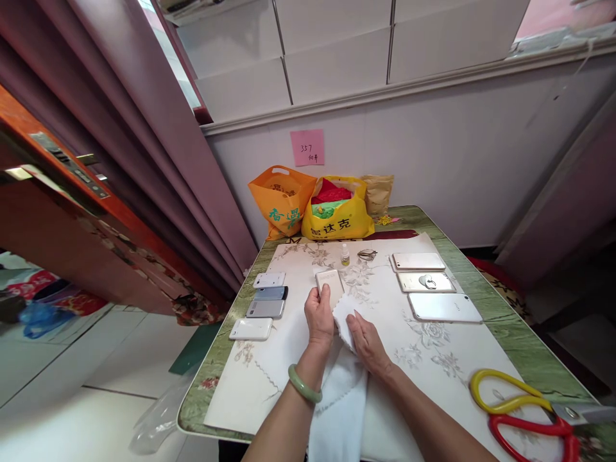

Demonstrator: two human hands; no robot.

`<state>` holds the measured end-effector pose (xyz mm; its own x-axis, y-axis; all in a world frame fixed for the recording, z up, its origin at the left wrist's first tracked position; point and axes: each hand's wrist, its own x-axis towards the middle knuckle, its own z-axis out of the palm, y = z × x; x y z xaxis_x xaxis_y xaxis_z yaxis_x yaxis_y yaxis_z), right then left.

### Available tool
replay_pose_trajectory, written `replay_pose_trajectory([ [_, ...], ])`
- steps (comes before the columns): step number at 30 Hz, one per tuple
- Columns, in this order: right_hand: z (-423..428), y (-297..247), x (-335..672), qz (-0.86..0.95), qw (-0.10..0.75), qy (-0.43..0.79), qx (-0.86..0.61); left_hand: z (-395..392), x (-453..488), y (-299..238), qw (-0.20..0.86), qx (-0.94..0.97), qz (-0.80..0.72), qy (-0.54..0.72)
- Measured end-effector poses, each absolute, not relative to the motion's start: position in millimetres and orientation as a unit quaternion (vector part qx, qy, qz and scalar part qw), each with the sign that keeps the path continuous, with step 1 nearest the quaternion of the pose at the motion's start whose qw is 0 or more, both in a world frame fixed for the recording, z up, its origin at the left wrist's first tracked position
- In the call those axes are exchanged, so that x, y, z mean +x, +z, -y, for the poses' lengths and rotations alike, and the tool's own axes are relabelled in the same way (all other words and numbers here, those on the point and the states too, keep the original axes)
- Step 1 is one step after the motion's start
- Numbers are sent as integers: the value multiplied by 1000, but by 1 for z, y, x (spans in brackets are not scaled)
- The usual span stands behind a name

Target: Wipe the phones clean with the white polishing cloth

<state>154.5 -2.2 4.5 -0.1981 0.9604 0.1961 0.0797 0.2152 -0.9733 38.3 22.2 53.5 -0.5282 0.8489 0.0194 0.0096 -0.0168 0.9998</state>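
My left hand grips the lower end of a pale gold phone, held face down over the white embroidered table cover. A green bangle rings that wrist. My right hand is closed on a small white cloth and presses it against the phone's lower edge. A longer white cloth hangs down between my forearms.
Several phones lie in a column on the left; three larger phones lie on the right. A small bottle and glasses sit further back. Orange and yellow bags stand by the wall. Yellow and red scissors lie near right.
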Motion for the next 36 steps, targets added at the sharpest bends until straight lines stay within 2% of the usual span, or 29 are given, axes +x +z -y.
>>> replay_pose_trajectory([
  [6,0,-1,154,623,469,459,-427,-14,36,54,316,439,-632,554],
  [11,-5,-7,155,568,505,478,-440,2,36,61,325,544,-624,458],
  [16,-7,-2,159,489,535,512,-460,11,31,64,433,551,-572,427],
  [21,-6,4,159,431,531,583,-439,15,20,67,573,471,-535,404],
  [26,-9,8,159,335,561,629,-422,26,6,67,669,340,-492,441],
  [29,-13,11,160,237,592,659,-399,31,5,62,698,251,-430,515],
  [33,-16,13,160,185,607,678,-372,29,21,52,685,153,-356,618],
  [36,-14,10,159,224,588,689,-361,24,35,48,653,134,-393,633],
])
